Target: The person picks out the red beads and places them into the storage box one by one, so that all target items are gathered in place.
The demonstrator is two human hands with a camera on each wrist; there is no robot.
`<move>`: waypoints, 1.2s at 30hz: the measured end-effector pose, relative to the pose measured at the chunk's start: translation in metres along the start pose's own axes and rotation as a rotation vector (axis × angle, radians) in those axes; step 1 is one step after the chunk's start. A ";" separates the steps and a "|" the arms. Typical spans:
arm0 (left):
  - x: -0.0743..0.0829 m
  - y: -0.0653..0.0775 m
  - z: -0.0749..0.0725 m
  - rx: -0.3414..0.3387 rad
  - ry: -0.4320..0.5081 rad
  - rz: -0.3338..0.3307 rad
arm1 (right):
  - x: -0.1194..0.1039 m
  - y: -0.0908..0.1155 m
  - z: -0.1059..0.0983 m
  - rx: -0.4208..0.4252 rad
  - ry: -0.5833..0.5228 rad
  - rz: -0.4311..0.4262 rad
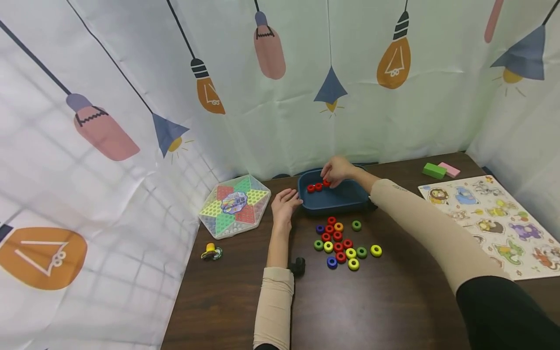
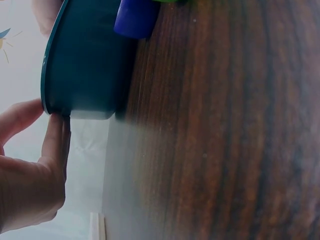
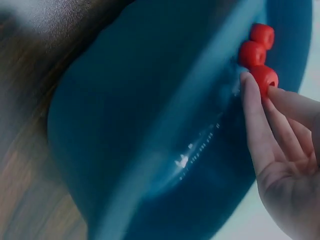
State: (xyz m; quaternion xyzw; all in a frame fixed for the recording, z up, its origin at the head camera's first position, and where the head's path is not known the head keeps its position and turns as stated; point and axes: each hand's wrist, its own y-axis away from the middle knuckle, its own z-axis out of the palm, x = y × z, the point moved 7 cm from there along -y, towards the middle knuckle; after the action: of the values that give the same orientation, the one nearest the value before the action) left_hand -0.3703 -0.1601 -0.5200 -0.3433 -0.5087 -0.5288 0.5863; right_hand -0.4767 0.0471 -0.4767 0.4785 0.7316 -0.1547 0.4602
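A dark blue plastic tray [image 1: 337, 211] stands at the back of the table. Inside it my right hand [image 1: 337, 171] pinches a red bead [image 3: 265, 80] between thumb and fingers, at the end of a row with two other red beads [image 3: 252, 53]. At the tray's left corner, my left hand [image 1: 285, 208] holds the rim [image 2: 46, 100] with thumb and fingertips. In front of the tray lies a loose group of ring-shaped beads [image 1: 338, 247] in red, yellow, green, blue and orange.
Left of the tray lies a hexagonal Chinese checkers box [image 1: 235, 202], with a small yellow toy [image 1: 211, 252] below it. An animal puzzle board [image 1: 494, 218] covers the right side, near green [image 1: 434, 170] and pink blocks [image 1: 449, 169]. A black object [image 1: 298, 267] sits beside my left forearm.
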 end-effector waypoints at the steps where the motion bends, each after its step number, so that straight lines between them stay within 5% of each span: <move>1: 0.000 0.000 0.000 0.001 0.005 0.000 | 0.001 -0.002 0.001 0.008 0.016 -0.001; 10: -0.003 0.000 0.001 -0.010 0.016 0.006 | 0.005 0.006 0.008 0.011 0.107 -0.028; 21: 0.000 -0.001 -0.003 -0.016 0.021 -0.001 | -0.039 0.069 0.013 0.013 0.179 -0.263; 28: 0.002 -0.001 -0.002 -0.011 0.028 -0.004 | -0.044 0.114 0.050 -0.125 0.233 -0.334; 36: 0.000 -0.001 -0.001 -0.011 0.038 -0.010 | -0.016 0.152 0.085 -0.268 0.293 -0.364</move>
State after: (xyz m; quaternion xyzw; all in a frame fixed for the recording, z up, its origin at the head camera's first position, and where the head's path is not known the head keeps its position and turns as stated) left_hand -0.3713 -0.1608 -0.5208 -0.3338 -0.4964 -0.5408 0.5914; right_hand -0.3018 0.0567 -0.4764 0.2912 0.8785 -0.0659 0.3730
